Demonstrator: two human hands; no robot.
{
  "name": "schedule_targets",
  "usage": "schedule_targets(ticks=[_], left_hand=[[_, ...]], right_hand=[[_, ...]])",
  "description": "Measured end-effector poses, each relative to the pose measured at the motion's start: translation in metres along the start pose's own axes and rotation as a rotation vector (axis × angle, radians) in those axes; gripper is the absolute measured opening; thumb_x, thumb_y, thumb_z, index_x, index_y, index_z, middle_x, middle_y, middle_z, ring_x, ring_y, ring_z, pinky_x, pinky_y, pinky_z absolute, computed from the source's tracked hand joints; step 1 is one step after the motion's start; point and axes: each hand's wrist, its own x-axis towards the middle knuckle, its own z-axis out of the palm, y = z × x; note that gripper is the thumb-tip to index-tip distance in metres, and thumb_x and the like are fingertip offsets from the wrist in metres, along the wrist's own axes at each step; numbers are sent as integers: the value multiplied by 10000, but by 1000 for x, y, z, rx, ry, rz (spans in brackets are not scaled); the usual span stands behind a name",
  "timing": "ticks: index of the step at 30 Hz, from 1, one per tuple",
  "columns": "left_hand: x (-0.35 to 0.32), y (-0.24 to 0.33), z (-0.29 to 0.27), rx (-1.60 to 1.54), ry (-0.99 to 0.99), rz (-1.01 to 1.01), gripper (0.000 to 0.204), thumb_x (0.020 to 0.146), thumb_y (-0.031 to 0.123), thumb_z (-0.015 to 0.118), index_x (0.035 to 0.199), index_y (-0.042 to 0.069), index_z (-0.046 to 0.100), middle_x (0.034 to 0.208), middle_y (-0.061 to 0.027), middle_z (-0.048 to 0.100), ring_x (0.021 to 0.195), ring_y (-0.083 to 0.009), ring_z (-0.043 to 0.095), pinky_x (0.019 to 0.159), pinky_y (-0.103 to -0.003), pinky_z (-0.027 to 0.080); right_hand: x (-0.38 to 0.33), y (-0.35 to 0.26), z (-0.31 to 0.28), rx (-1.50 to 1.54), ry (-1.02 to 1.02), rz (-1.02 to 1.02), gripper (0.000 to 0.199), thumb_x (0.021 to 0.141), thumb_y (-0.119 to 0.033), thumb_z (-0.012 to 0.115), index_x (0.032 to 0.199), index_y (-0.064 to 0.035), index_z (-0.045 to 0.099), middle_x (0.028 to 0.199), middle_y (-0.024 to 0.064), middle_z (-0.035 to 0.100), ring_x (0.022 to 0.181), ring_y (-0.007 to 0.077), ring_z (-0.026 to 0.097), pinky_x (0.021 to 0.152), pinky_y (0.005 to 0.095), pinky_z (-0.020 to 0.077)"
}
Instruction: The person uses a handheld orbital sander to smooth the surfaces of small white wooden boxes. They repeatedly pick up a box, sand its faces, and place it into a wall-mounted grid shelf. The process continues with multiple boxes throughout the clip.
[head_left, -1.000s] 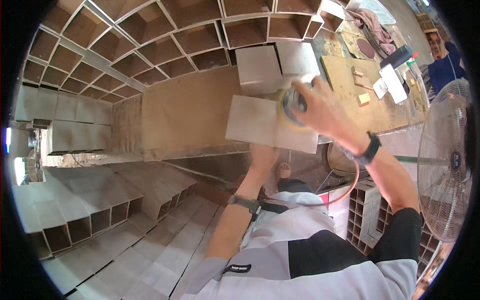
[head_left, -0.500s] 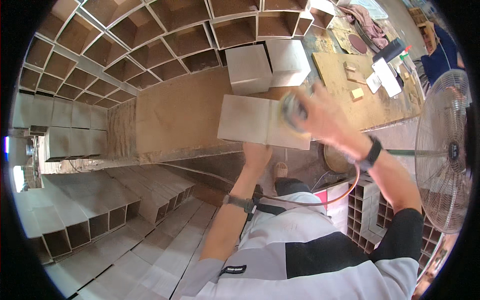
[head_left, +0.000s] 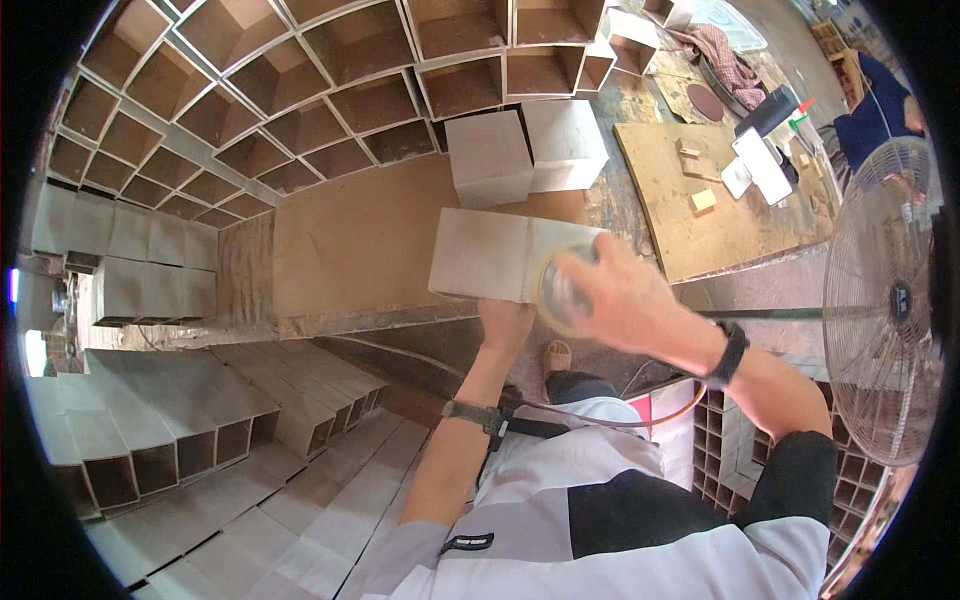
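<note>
A pale white wooden box (head_left: 480, 252) sits tilted at the front edge of the workbench. My left hand (head_left: 505, 326) holds it from its near underside; the fingers are mostly hidden by the box. My right hand (head_left: 628, 298) is closed round a round air sander (head_left: 564, 292), blurred by motion, with its disc against the right end and near edge of the box. A thin hose (head_left: 655, 422) hangs beneath my right wrist and runs across my front. Just beyond, two more white boxes (head_left: 562, 145) stand side by side.
Open-fronted boxes (head_left: 360, 50) are stacked along the back and left. More white boxes (head_left: 160, 400) fill the lower left. On the right, a board (head_left: 660, 230) carries wood blocks and a white stand (head_left: 758, 168). A large fan (head_left: 875, 300) stands at far right.
My right hand and the sander have come nearer to me, from the top of the box to its near right edge. The box has shifted slightly toward me.
</note>
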Motion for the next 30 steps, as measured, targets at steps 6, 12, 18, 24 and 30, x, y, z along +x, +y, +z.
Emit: schedule_targets(ticks=[6,12,18,24,30], left_hand=[[-1,0,-2,201,-54,-27,416,773,42,710,1180,32,626,1145,-228,631,1078,-446,568,884,-463,479],[-1,51,-59,-371,-294,-383,459,845,111,691,1276,13,568,1179,-144,651,1103,-280,611,945,-388,473],[4,19,-98,-869,171,-505,469,913,72,602,1363,26,479,1272,-68,581,1132,-232,580,1004,-381,440],[26,3,-111,-1412,413,-554,371,970,171,606,1311,60,509,1242,-51,598,1175,-229,565,974,-382,455],[10,33,-102,-1037,322,-724,462,972,339,621,1295,29,503,1099,-95,657,1014,-224,647,844,-358,506]], right_hand=[[38,114,-26,-143,99,400,539,803,-241,712,1288,-57,567,1169,281,575,886,392,650,758,441,545],[-25,120,-27,448,615,508,593,790,-254,760,1311,-69,545,1137,157,585,858,252,637,700,381,548],[-73,112,7,1291,1043,665,500,913,-273,659,1361,-110,505,1049,86,623,788,155,611,606,286,515],[-109,144,69,1814,1015,629,466,947,-438,556,1208,-52,552,980,68,610,788,193,601,621,328,507],[-114,143,77,2007,987,429,493,924,-485,540,1154,-51,574,952,81,633,753,208,626,557,348,516]])
